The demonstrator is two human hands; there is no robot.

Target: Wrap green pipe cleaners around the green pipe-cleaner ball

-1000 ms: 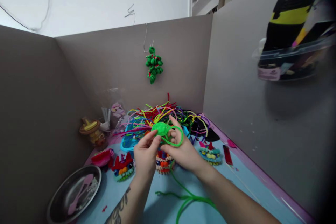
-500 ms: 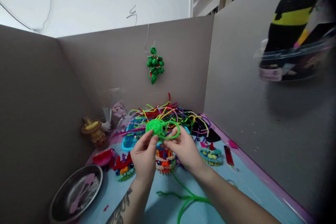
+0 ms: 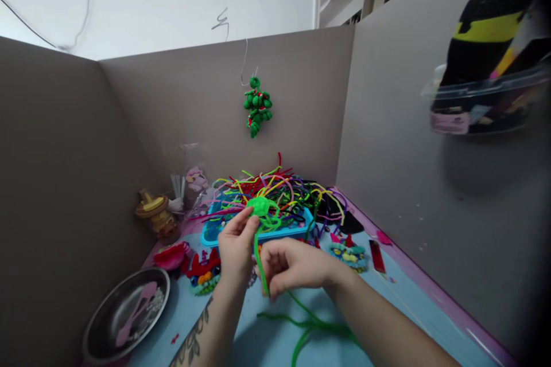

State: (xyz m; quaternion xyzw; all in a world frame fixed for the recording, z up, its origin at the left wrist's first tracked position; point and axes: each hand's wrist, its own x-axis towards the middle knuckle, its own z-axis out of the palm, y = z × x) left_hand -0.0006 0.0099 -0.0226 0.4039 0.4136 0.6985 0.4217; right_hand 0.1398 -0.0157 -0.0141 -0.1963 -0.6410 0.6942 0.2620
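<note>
My left hand [image 3: 236,246] pinches a bright green coiled pipe-cleaner piece [image 3: 260,205] between thumb and fingers, with loose loops at its right side. From that piece a green pipe-cleaner strand [image 3: 258,255] runs down to my right hand [image 3: 297,264], whose thumb and fingertips are closed on its lower end. Below the right wrist, more green pipe cleaners [image 3: 318,324] lie on the blue table surface. Part of the left fingers is hidden behind the coil.
A blue tray [image 3: 210,235] heaped with colourful pipe cleaners [image 3: 279,183] stands at the back. At left are a metal bowl [image 3: 92,327] and a yellow-brown pot [image 3: 157,218]. Finished-looking fuzzy pieces [image 3: 204,269] flank my hands. A green ornament [image 3: 257,106] hangs on the grey partition [image 3: 193,97].
My right hand has moved down and slightly left from beside the coil, drawing the green strand downward. The loop at the right has shrunk. My left hand still holds the coil.
</note>
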